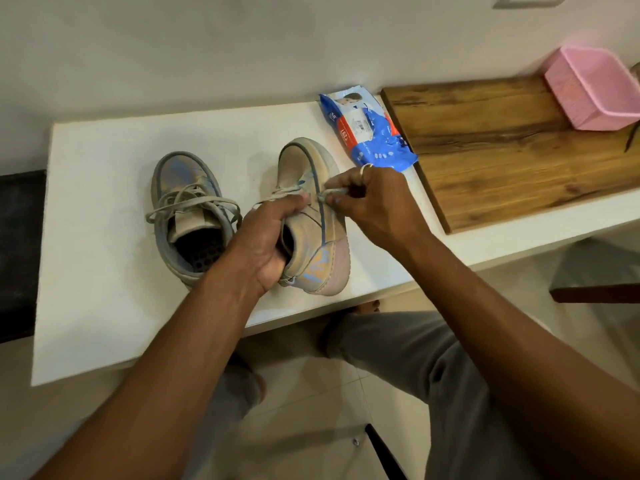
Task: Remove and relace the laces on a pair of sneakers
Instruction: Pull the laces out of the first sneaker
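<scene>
Arms: both forearms bare right down to the frame edge. Right hand (374,202): one thin, pale metal ring (365,169) on a finger; can't tell which finger. Left hand (266,237): bare. Legs: loose, plain grey trousers (415,358), left leg blurred. Bare toes (369,306) visible, rest of the foot hidden.

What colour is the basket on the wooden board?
The basket is pink, best seen in the head view.
</scene>
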A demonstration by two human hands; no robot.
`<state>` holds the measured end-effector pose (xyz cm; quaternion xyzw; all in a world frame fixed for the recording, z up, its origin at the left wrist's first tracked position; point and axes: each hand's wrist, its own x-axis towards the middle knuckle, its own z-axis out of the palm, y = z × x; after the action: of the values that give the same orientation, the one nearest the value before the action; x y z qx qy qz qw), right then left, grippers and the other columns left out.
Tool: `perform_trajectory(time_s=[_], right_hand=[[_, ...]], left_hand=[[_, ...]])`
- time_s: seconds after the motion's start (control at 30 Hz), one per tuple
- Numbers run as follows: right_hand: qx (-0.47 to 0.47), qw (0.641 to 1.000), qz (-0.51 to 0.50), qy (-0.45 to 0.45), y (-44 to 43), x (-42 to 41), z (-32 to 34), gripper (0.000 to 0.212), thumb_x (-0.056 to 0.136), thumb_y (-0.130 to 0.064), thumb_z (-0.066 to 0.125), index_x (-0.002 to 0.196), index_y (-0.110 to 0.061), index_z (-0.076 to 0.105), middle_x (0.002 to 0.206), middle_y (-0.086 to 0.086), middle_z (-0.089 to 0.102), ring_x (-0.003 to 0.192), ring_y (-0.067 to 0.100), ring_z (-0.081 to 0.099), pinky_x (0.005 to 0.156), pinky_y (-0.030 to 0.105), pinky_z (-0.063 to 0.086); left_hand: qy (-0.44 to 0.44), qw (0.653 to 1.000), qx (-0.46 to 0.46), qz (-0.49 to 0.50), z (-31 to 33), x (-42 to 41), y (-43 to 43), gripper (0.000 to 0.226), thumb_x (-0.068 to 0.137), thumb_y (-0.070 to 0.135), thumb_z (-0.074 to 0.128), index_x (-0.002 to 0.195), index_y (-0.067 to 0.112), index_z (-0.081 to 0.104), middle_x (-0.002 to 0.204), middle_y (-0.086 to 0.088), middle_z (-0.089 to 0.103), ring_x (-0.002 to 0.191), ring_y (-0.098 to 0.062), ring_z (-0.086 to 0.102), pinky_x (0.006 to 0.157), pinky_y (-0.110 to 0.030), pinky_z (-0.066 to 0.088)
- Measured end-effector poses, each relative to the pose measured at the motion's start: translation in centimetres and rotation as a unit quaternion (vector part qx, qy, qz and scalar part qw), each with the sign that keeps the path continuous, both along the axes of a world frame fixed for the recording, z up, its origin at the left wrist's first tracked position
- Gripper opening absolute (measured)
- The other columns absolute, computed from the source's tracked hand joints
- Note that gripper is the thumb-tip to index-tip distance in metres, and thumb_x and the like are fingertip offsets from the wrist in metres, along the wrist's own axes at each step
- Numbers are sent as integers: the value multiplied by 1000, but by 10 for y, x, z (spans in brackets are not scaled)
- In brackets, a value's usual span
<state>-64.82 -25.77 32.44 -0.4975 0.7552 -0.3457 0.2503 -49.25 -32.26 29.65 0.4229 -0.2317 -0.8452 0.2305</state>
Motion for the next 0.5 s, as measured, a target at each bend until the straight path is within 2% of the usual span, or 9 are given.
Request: perform_trajectory(time_s=[0.1, 0.2, 0.27, 0.4, 0.5], right_hand=[[38, 998, 48, 17, 10, 4, 7, 16, 86, -18, 75, 101, -19, 77, 93, -3, 74, 83, 8, 69, 78, 28, 58], [83, 990, 107, 36, 19, 8, 12, 15, 85, -20, 76, 100, -23, 78, 93, -8, 73, 83, 5, 66, 76, 22, 56], [61, 991, 105, 62, 17, 11, 10, 15, 86, -18, 74, 100, -22, 78, 90, -10, 71, 80, 4, 64, 73, 20, 54], [-6, 986, 69, 149, -5, 11, 5, 19, 88, -12, 65, 102, -18, 77, 97, 0, 70, 87, 11, 63, 77, 28, 54], [-6, 979, 107, 171, -6, 12, 7, 22, 86, -10, 64, 102, -19, 77, 98, 0, 71, 88, 12, 64, 77, 27, 53]], left_hand=[[-18, 1000, -4, 8, -4, -1, -1, 40, 82, 5, 67, 121, 1, 64, 116, -21, 68, 106, -36, 66, 91, -52, 53], [-22, 1000, 6, 11, -5, 1, -3, 45, 79, 5, 67, 123, 2, 63, 119, -21, 66, 109, -37, 65, 93, -57, 50], [-26, 1000, 9, 11, -5, 0, -3, 48, 76, 4, 66, 123, 1, 62, 121, -22, 65, 109, -37, 65, 93, -57, 51], [-40, 999, -1, 17, -4, -3, -1, 38, 84, -4, 58, 122, -3, 62, 115, -22, 67, 100, -34, 68, 83, -46, 57], [-47, 999, 3, 24, -6, -2, -2, 35, 85, -4, 57, 119, -1, 63, 112, -20, 69, 100, -34, 69, 81, -44, 57]])
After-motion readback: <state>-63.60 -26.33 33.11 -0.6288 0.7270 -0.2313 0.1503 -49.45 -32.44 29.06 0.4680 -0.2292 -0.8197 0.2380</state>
